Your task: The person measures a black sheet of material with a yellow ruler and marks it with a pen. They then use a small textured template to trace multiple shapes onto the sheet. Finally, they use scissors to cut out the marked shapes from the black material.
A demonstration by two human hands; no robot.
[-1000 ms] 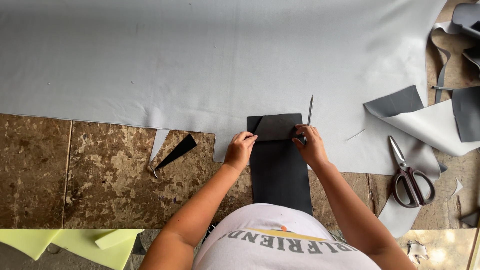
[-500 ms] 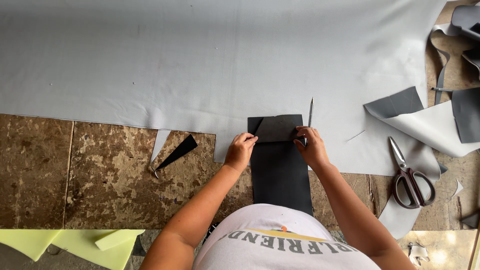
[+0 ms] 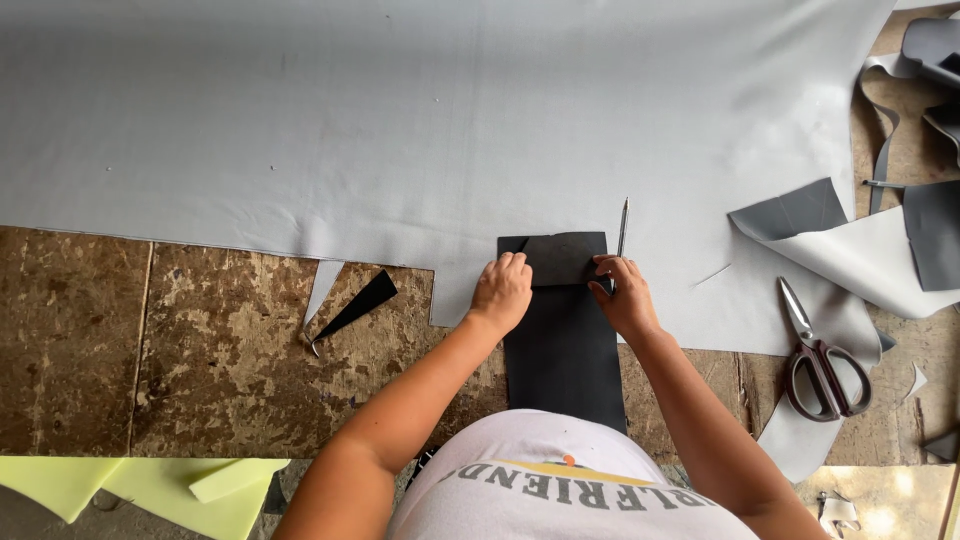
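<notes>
Grey sheet spread across the worktop, black template lying on the sheet's near edge, left hand pressing the template's top-left flat, right hand gripping a pen at its right edge, scissors well right of the template

No packages, labels, signs or screens show anywhere in this view. The only lettering is a printed design on the front of the person's white shirt, at the bottom edge of the picture: a curved band of dark grey letters over a yellow stripe with a small orange mark. Nothing on the table carries a tag or sticker.
</notes>
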